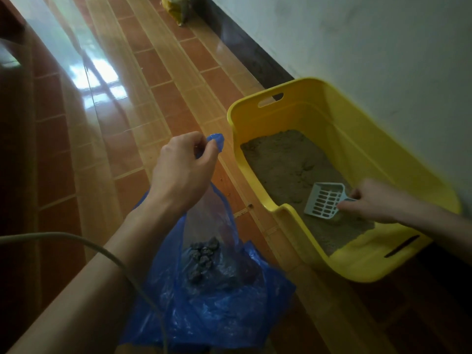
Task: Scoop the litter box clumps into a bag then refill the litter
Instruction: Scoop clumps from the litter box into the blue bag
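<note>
Scooping in progress, with grey clumps [203,251] already lying in the crinkled blue plastic bag [217,297]

Handle of the pale slotted plastic scoop [324,200] is gripped by the right hand [370,203], blade resting on the grey-brown litter [286,162] inside the yellow plastic litter box [255,116]; the bag's loop is pinched and held up by the left hand [184,169]. Loose grains are best sifted out before lifting, judging by the slots. The box stands just beside the pale wall [383,60], so room is tight there; open tiled floor [115,111] lies bagward, though the box's near rim must be cleared on the way across
</note>
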The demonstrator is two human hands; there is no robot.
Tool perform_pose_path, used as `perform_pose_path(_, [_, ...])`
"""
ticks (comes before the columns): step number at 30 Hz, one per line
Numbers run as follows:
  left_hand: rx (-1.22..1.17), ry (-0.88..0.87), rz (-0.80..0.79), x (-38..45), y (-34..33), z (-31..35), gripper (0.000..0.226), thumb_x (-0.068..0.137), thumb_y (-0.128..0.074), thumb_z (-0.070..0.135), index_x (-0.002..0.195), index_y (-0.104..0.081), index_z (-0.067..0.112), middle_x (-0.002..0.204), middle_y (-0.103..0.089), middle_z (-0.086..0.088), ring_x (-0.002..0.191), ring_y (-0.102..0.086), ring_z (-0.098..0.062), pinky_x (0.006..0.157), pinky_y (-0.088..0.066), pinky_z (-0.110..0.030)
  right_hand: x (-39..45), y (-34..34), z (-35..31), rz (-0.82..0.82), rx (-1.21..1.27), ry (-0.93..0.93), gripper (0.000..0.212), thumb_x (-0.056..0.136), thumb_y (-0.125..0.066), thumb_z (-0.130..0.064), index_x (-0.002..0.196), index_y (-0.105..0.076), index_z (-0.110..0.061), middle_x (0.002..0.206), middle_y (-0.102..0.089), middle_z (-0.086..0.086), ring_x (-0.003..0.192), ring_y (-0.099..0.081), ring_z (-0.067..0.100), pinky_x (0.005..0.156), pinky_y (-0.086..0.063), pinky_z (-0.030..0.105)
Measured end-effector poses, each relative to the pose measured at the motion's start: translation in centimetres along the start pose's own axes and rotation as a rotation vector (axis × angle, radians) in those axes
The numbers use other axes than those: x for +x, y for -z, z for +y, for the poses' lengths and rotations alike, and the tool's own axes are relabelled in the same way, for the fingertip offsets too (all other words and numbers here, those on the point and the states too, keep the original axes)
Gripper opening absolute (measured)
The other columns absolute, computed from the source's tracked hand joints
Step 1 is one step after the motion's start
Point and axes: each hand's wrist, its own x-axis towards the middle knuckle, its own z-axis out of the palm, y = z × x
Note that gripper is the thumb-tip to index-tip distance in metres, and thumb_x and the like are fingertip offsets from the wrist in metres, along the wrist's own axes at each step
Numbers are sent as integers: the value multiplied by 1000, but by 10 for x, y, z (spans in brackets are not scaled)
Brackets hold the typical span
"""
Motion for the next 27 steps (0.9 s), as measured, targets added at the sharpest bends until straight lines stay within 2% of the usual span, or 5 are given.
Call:
perform_pose_path(7, [3, 17, 0, 0, -1, 2, 38, 104, -56, 29, 78, -68, 6, 58, -50, -2, 51, -42, -16, 53, -32, -31, 16, -7, -4, -116, 199, -5, 29, 94, -69, -31, 72, -70, -12, 38, -52, -10, 35, -42, 3, 39, -29, 19])
perform_pose_path(12, [21, 28, 7, 1, -2, 0, 37, 104, -57, 27, 76, -69, 6, 53, -49, 7, 43, -43, -6, 50, -29, -29, 21, -9, -7, -146, 164, 69, 30, 94, -67, -41, 80, -75, -15, 61, -59, -3, 51, -45, 11, 48, -31, 27])
perform_pose_path(17, [-12, 41, -10, 0, -4, 1, 37, 105, -57, 25, 77, -69, 3, 51, -46, 10, 41, -45, -1, 44, -28, -19, 16, -3, -10, -196, 37, 88, 30, 94, -65, -41, 85, -77, -14, 60, -53, -5, 47, -39, 10, 42, -26, 24])
perform_pose_path(22, [-39, 31, -31, -1, -3, 3, 35, 105, -57, 26, 77, -69, 10, 55, -49, 0, 47, -40, -13, 51, -30, -29, 10, -1, -6, -211, 2, 68, 28, 91, -67, -38, 79, -76, -14, 58, -52, -5, 48, -40, 11, 43, -29, 24])
perform_pose_path(27, [-45, 36, -39, 0, -3, 3, 35, 105, -57, 25, 77, -69, 10, 55, -49, -6, 47, -37, -18, 51, -30, -28, -4, 2, -6, -125, -92, 76, 34, 95, -63, -34, 68, -59, -13, 57, -46, -3, 48, -40, 12, 41, -27, 22])
